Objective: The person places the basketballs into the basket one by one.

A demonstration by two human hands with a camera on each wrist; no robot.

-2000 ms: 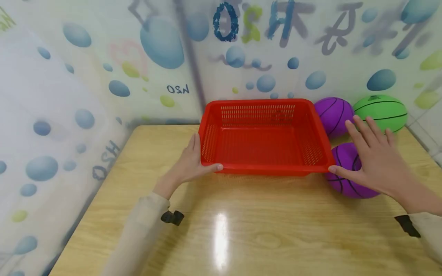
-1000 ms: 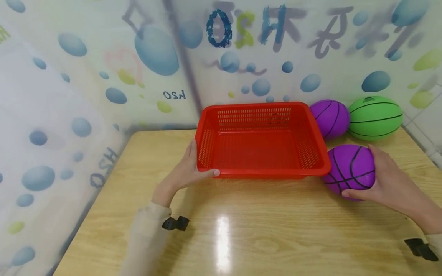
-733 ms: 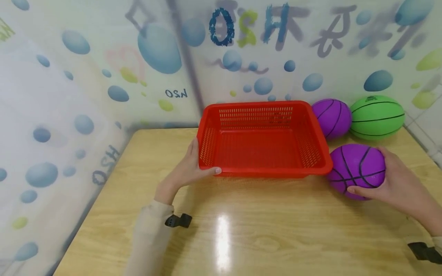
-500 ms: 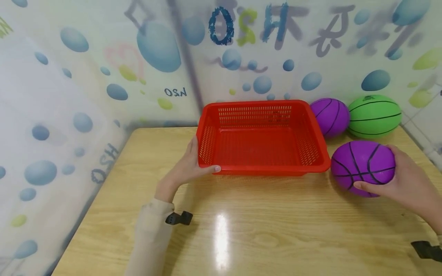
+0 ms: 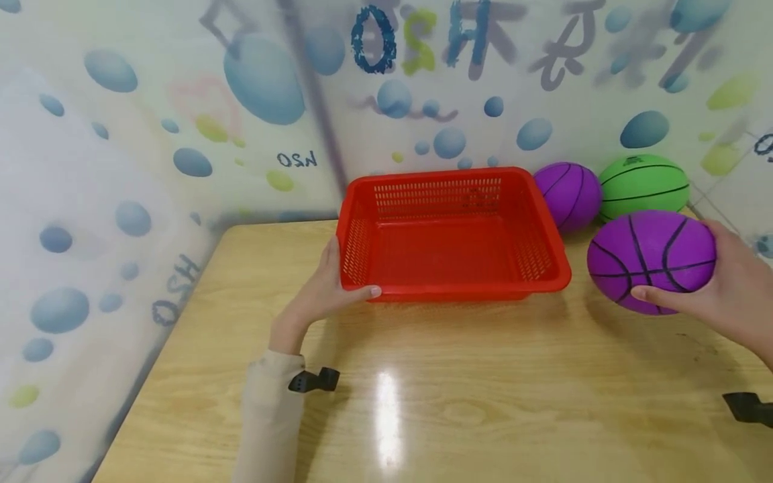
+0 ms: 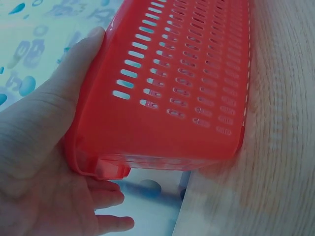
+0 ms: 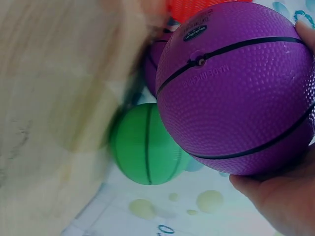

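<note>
Purple ball (image 5: 652,258) has come up off the counter (image 5: 459,389) since the earlier frames, now held in the air by the right hand (image 5: 725,288), to the right of the red basket (image 5: 449,231) and level with its rim. Right hand's thumb curls under the ball's near side, fingers wrapped round the far side; in the wrist view the palm (image 7: 275,196) cups it from below. Left hand (image 5: 323,288) hasn't moved: grips the basket's near left corner, thumb along the front rim, fingers around the outside wall (image 6: 162,98). Basket sits flat on the counter, nothing in it. Second purple ball (image 5: 568,194) and green ball (image 5: 643,184) sit at the counter's back right against the wall, touching each other, the purple one just beside the basket's far right corner. Held ball is in front of both. Black strap clips at both wrists.
</note>
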